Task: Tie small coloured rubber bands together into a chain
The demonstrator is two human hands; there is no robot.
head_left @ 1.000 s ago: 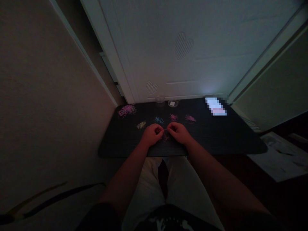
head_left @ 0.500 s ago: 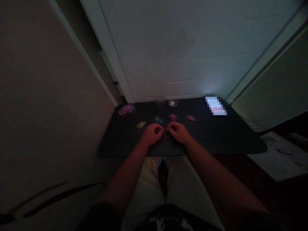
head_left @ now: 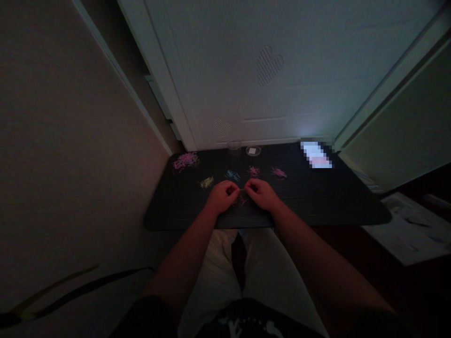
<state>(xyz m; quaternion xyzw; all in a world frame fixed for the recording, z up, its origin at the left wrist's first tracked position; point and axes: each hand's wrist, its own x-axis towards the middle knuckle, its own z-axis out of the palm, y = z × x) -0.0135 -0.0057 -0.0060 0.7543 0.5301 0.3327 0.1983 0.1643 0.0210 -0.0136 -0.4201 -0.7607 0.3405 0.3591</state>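
Observation:
My left hand [head_left: 222, 195] and my right hand [head_left: 261, 193] are close together above the front middle of the dark table. Both pinch with thumb and forefinger at the ends of a thin pale strand [head_left: 242, 189], which spans the small gap between them. Its exact kind is too small to make out. Just below the fingertips lies a small purple-pink pile [head_left: 242, 201] of thin pieces, partly hidden by my hands. Beyond my hands are a blue pile [head_left: 232, 175], a pink pile [head_left: 253, 171] and a purple-pink pile [head_left: 279, 172], with a yellowish pile [head_left: 206, 182] to the left.
A larger mixed pink-purple pile [head_left: 186, 161] lies at the table's [head_left: 317, 202] back left. Near the back edge stand a clear cup [head_left: 234, 148] and a round clear lid [head_left: 253, 151] with a white square. A lit phone [head_left: 316, 155] rests back right. A white door rises behind.
Almost nothing has moved. Both hands keep their pinch on the strand in the same place; the strand looks a little dimmer now.

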